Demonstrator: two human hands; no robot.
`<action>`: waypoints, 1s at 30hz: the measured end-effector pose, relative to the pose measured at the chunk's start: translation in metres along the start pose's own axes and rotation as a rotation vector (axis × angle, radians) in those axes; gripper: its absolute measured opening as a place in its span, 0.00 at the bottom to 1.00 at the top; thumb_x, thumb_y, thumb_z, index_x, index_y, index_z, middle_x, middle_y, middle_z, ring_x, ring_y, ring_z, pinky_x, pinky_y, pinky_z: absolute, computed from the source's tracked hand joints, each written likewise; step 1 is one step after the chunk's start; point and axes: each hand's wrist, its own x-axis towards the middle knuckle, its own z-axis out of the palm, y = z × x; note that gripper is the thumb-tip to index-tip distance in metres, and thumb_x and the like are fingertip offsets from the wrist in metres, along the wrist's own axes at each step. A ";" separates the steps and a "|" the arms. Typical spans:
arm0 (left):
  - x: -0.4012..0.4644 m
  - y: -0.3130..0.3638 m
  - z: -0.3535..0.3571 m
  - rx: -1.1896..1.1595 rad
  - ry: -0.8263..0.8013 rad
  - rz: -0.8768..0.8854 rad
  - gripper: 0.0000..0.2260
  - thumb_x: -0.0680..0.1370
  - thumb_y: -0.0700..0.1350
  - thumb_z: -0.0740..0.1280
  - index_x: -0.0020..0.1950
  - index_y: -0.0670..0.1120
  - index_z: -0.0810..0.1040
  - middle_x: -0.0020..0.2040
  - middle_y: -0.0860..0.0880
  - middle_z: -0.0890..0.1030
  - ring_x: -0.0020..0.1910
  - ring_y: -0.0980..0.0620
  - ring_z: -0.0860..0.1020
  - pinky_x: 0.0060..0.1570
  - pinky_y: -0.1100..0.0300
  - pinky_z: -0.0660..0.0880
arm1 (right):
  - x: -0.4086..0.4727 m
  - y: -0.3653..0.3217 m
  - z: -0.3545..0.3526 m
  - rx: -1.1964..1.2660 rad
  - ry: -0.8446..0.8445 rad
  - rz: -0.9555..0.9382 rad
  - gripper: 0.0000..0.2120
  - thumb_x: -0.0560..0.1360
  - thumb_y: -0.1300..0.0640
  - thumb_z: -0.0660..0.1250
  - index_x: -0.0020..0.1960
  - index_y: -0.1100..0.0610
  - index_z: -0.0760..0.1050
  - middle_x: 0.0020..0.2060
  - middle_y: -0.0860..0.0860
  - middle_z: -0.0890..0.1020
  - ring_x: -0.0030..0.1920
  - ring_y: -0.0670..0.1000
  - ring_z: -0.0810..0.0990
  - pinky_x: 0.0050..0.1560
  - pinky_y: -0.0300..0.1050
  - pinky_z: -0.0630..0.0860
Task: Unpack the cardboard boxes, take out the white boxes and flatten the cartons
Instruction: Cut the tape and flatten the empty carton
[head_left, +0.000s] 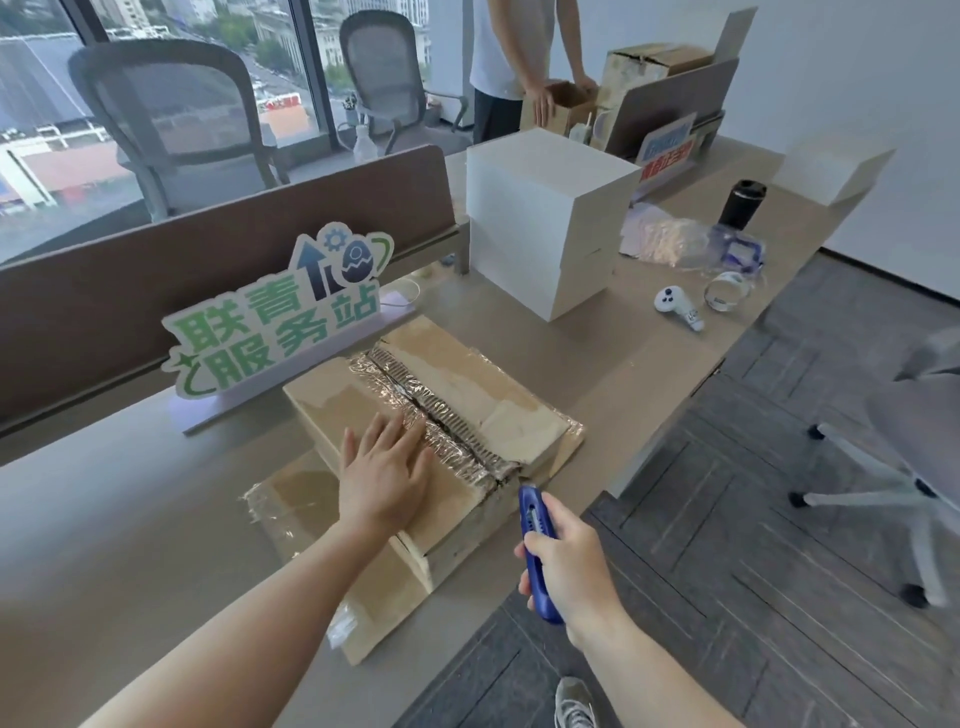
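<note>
At the centre of the frame, a taped cardboard box (415, 415) sits on the grey desk (130, 519), resting on a flattened carton (363, 597) that sticks out toward the lower edge. A strip of crinkled clear tape runs along the box's top seam, and the seam shows a dark slit along its length. The left hand (384, 467) lies flat on the box top with fingers straight and spread, pressing just left of the seam and holding nothing. The right hand (566, 566), lower right of centre, is curled around a blue utility knife (537, 545), whose tip points up at the near end of the seam, at the box's near right corner; whether the tip touches the cardboard cannot be told.

Above the box, a green and white sign (280, 322) stands against the brown desk divider (208, 249). Up and right of centre, a stack of white boxes (545, 223) stands on the desk, well apart from the cardboard box. Further right lie a white controller (675, 306), a roll of clear tape (727, 291), crumpled plastic wrap (670, 239) and a black cup (743, 202). At the top of the frame another person (514, 52) stands with both hands on a small open carton (566, 104)
</note>
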 end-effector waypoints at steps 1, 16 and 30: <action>0.000 0.000 0.000 0.002 -0.001 -0.003 0.23 0.82 0.61 0.47 0.78 0.61 0.60 0.80 0.55 0.56 0.80 0.52 0.48 0.77 0.47 0.37 | -0.001 0.000 0.002 0.019 0.008 -0.005 0.25 0.79 0.68 0.57 0.52 0.36 0.73 0.39 0.59 0.78 0.27 0.54 0.74 0.28 0.45 0.70; 0.000 0.000 0.005 -0.045 0.052 -0.016 0.22 0.82 0.60 0.50 0.75 0.61 0.66 0.79 0.55 0.60 0.79 0.53 0.52 0.77 0.48 0.41 | 0.004 0.011 0.016 0.063 0.058 -0.002 0.28 0.79 0.68 0.58 0.73 0.44 0.67 0.41 0.61 0.80 0.27 0.53 0.75 0.27 0.44 0.72; 0.000 0.006 0.001 -0.098 0.060 -0.046 0.20 0.83 0.58 0.51 0.74 0.60 0.68 0.79 0.55 0.61 0.79 0.54 0.52 0.77 0.48 0.40 | -0.006 0.012 0.024 0.030 -0.117 0.033 0.28 0.78 0.68 0.58 0.74 0.47 0.68 0.38 0.60 0.78 0.27 0.55 0.73 0.25 0.43 0.70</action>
